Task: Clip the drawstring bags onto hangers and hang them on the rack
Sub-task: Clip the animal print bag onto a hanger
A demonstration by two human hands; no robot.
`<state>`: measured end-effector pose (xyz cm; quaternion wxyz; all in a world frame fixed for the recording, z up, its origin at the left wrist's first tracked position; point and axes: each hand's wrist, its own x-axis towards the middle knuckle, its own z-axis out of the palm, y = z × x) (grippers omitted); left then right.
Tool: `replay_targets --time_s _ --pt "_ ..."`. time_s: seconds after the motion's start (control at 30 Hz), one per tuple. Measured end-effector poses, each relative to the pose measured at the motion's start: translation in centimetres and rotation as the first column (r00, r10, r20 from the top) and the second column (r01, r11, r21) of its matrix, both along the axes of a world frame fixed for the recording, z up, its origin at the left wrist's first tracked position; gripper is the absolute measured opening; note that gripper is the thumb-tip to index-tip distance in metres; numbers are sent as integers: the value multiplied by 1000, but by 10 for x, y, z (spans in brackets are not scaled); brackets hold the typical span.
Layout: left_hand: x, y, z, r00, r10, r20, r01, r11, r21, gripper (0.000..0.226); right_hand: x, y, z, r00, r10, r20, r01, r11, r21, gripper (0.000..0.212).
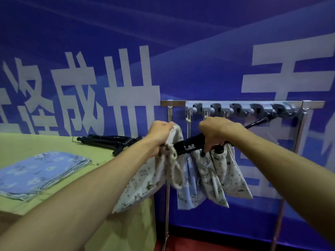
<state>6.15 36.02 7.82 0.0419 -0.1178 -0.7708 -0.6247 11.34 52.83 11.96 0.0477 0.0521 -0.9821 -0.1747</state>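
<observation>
We face a blue banner wall point(199, 51) printed with large white characters. A metal rack point(173, 103) stands in front of it, right of centre, with a row of grey holders point(241, 108) along its top rail. To the left is a green table point(45, 142). On it lie a stack of folded blue floral cloth point(39, 173), probably more bags, and behind that some spare hangers point(108, 140), black and lying flat.

In front of the rack a black hanger point(189, 144) slants from lower left up to the right. Its far end reaches the right-hand holders, but we cannot tell whether it is hooked on. Three bags hang clipped along it, side by side: a blue bag point(188, 183), a leaf-print bag point(210, 178) and a third bag point(235, 178).

The right hand point(215, 131) is closed round the hanger's bar above the leaf-print bag. The left hand point(159, 134) is clenched on the gathered mouth of a loose bag point(143, 187), which is cream with a small print. Its body droops down and to the left, and its cord point(172, 169) dangles below the fist.

The bag's mouth sits right at the hanger's low, near end, just left of the blue bag. We judge that the left hand, being the nearer one, will bring it to a clip there
</observation>
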Motion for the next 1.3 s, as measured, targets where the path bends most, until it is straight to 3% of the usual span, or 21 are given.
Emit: replay_targets --time_s 0.07,0.17,0.33,0.6,0.67,0.73,0.8,0.97,1.07,1.2,1.3 --pt "5 22 2 991 -77 106 54 978 201 24 -10 -12 -10 992 49 112 -43 998 -54 32" --pt "4 36 -4 987 -105 121 73 966 248 19 -20 -15 -25 967 120 225 -103 991 -87 27" --pt "-6 23 -40 998 -7 62 -1 992 128 18 -23 -8 -27 985 164 51 -160 985 -64 44" --pt "-13 30 -70 980 -168 111 165 986 29 25 -25 -4 -28 974 227 -26 -228 962 -152 47" --pt "-16 24 -75 945 -313 96 319 947 -51 35 -30 -2 -32 970 241 -17 -241 959 -152 50" --pt "-19 21 -81 932 -355 74 362 917 -165 41 -37 -3 -38 961 275 -29 -277 951 -141 50" --pt "-25 21 -88 949 -314 16 310 927 -210 36 -44 -5 -41 939 335 -79 -343 929 -140 45" --pt "-37 12 -105 964 -263 34 264 963 -58 27 -41 4 -37 801 476 -364 -572 788 -228 23" --pt "-44 6 -114 969 -241 50 242 970 -17 20 -30 13 -48 759 506 -410 -633 722 -279 12" --pt "-46 5 -125 985 -167 32 169 981 -92 27 -25 23 -74 722 471 -507 -649 714 -261 10" --pt "-46 0 -124 985 -167 33 168 984 -65 29 -23 29 -91 669 404 -623 -647 730 -221 16"
